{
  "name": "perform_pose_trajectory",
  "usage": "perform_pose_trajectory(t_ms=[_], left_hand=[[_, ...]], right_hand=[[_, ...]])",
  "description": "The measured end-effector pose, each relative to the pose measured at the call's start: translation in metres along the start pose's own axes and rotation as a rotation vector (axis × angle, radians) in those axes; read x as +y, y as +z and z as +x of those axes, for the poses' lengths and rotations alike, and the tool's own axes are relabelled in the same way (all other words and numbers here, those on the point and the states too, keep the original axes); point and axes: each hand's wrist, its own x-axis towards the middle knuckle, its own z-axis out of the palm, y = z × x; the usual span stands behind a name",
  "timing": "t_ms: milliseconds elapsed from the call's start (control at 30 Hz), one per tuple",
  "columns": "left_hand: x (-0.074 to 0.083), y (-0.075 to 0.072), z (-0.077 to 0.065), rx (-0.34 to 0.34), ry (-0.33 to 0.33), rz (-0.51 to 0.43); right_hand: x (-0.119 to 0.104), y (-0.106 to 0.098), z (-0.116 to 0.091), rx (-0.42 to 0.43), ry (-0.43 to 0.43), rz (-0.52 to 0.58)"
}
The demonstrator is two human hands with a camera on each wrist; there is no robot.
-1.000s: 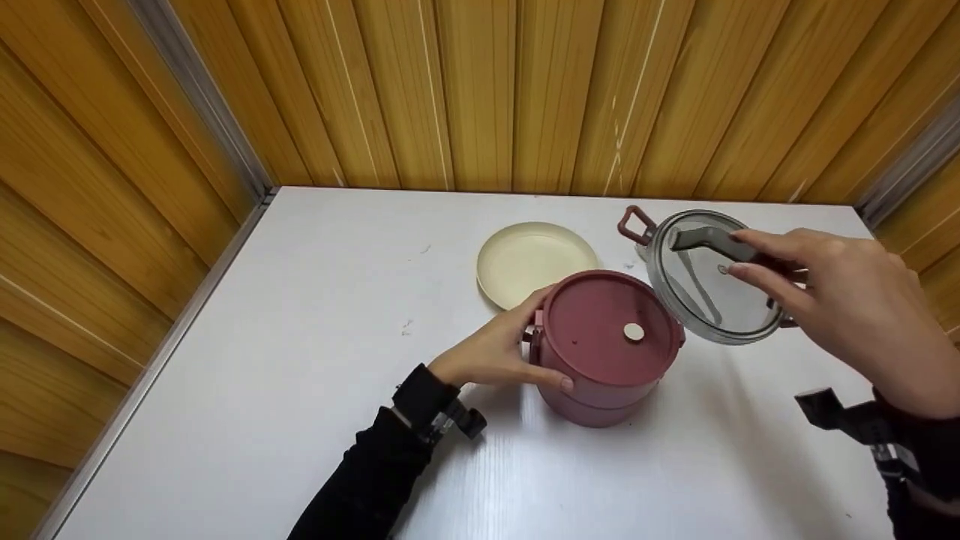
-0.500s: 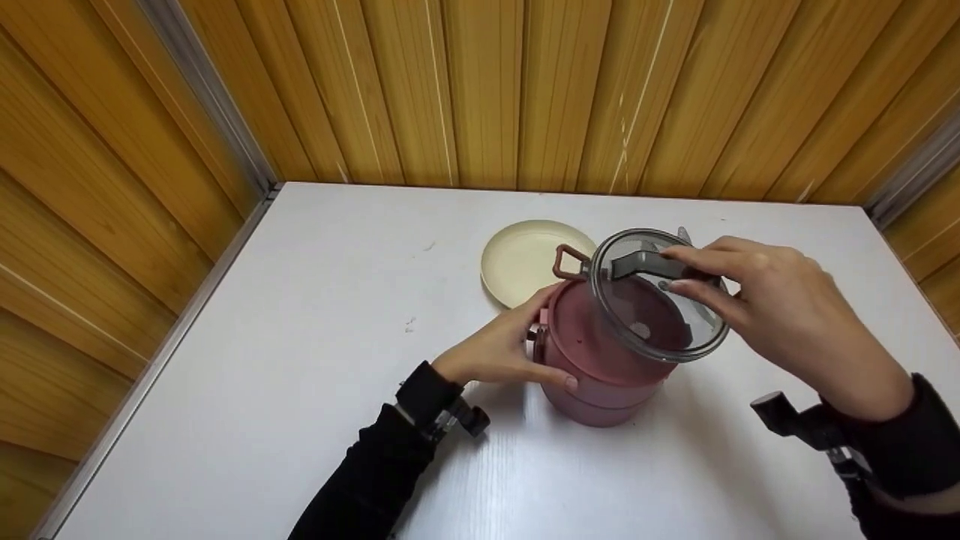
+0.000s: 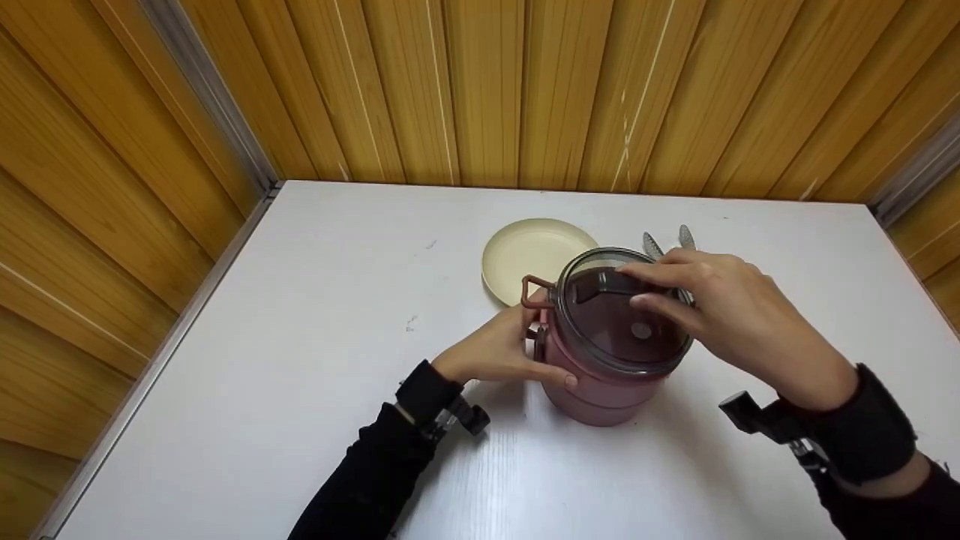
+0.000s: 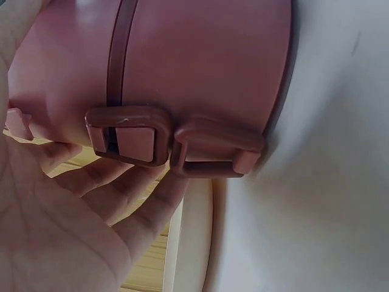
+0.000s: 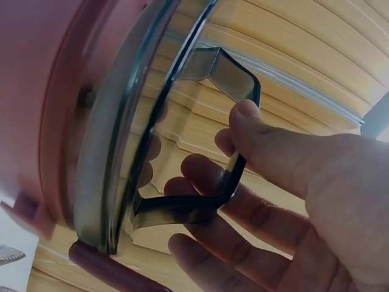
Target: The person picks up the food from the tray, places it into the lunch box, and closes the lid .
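Note:
My left hand [image 3: 487, 352] grips the side of a round, dusky-pink stacked lunch box [image 3: 600, 401], thumb in front and fingers behind. In the left wrist view, two clasps [image 4: 137, 137] show on the box wall near those fingers. My right hand [image 3: 720, 315] pinches the dark, angular handle [image 5: 176, 208] of a clear lid [image 5: 100, 176]. The lid lies over the box's pink top, slightly off to the rear; whether it is fully seated I cannot tell. A reddish clasp loop [image 3: 534, 292] sticks out at the lid's left.
A cream plate [image 3: 525, 259] lies behind the box, partly covered by it. Two silvery ridged tips [image 3: 687, 237] of a utensil show behind my right hand; its remainder is hidden. Wood-look panels [image 3: 487, 90] stand behind the white table [image 3: 300, 337].
My right hand has carried the lid from the right, leftward and down over the box top. The silvery tips behind have come into plain view. My left hand keeps its grip.

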Motion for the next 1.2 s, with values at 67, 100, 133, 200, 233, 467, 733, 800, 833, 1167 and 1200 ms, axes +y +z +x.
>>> perform_pose_trajectory(t_ms=[67, 100, 133, 200, 233, 467, 733, 800, 833, 1167, 1200], left_hand=[[-0.0006, 0.0004, 0.0003, 0.001, 0.004, -0.008], [-0.0006, 0.0005, 0.0002, 0.004, -0.003, -0.009], [-0.0004, 0.0005, 0.0000, 0.006, -0.011, -0.009], [0.0001, 0.0005, -0.0002, 0.005, -0.006, -0.018], [0.0002, 0.0004, -0.0002, 0.004, 0.005, -0.025], [-0.0015, 0.0005, 0.0019, -0.003, 0.129, -0.030], [0.0006, -0.0004, 0.0002, -0.012, 0.100, -0.039], [0.0006, -0.0004, -0.0006, -0.010, 0.089, -0.034], [0.0007, -0.0004, -0.0007, -0.010, 0.086, -0.033], [0.0003, -0.0002, -0.0008, -0.015, 0.102, -0.053], [0.0002, -0.0003, -0.0008, -0.015, 0.102, -0.056]], right_hand=[[-0.0018, 0.0016, 0.0014, -0.017, 0.005, 0.008], [-0.0025, 0.0024, 0.0019, -0.023, 0.006, 0.009], [-0.0033, 0.0032, 0.0025, -0.030, 0.007, 0.010], [-0.0047, 0.0045, 0.0034, -0.041, 0.007, 0.013], [-0.0053, 0.0051, 0.0038, -0.044, 0.003, 0.013], [-0.0084, 0.0086, 0.0053, -0.048, -0.013, 0.026], [-0.0081, 0.0053, 0.0066, -0.074, 0.005, 0.021], [-0.0078, 0.0048, 0.0064, -0.071, 0.002, 0.019], [-0.0078, 0.0047, 0.0063, -0.070, -0.001, 0.018], [-0.0096, 0.0054, 0.0041, -0.067, -0.030, 0.016], [-0.0096, 0.0053, 0.0041, -0.068, -0.032, 0.017]])
